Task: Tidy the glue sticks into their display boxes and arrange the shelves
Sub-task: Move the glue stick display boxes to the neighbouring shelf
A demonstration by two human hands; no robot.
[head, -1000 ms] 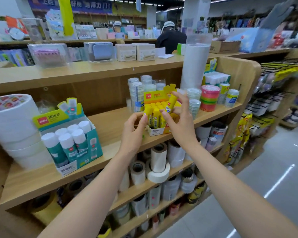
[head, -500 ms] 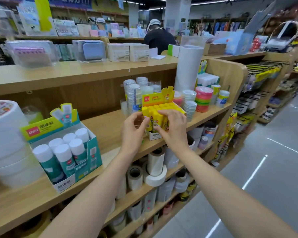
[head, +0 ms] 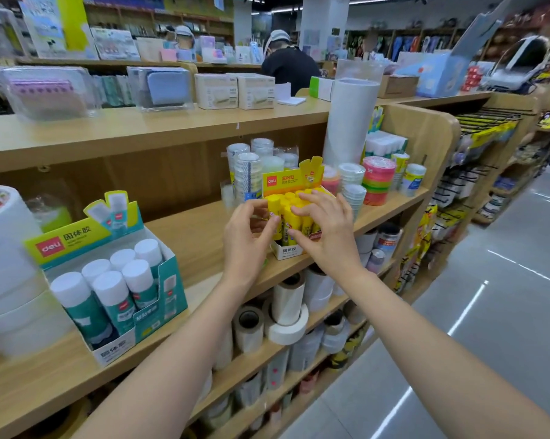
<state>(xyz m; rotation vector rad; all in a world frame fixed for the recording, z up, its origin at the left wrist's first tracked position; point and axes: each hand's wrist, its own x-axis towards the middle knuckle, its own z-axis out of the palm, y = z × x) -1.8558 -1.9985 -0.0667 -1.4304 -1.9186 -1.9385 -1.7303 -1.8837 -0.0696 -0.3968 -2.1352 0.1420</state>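
In the middle of the view, on the wooden shelf [head: 197, 236] — a small box [head: 287, 251] full of yellow glue sticks [head: 292, 218]. Sticks upright in rows, caps on top. At 12 o'clock of the sticks, the box's yellow card [head: 286, 180] with a red logo, standing up.

Left hand [head: 245, 239] at 9 o'clock of the small box. Fingers and thumb curled, pinching the stick at the front left corner, thumb on its front. Right hand [head: 330, 236] at 3 o'clock of the box. Fingers spread and nearly straight, lying on the caps. Thumb touching the front of the sticks, lower down. Not wrapped round any one stick.

At 8 o'clock from the hands, well apart on the same shelf — a green box [head: 164, 289] with fat green glue sticks [head: 115, 299], white caps up. Further out at 9 o'clock, big white tape rolls [head: 7, 274] in a pile.

At 11 o'clock of the small box, clear tape rolls [head: 248, 172]. At 2 o'clock, a stack of bright tape rings [head: 378, 185], pink and green. At 1 o'clock, a tall white roll [head: 351, 122]. At 6 o'clock, on the shelf below, more rolls [head: 288, 305].

Far back at 12 o'clock, a person [head: 289, 69] in a black top and a pale cap.
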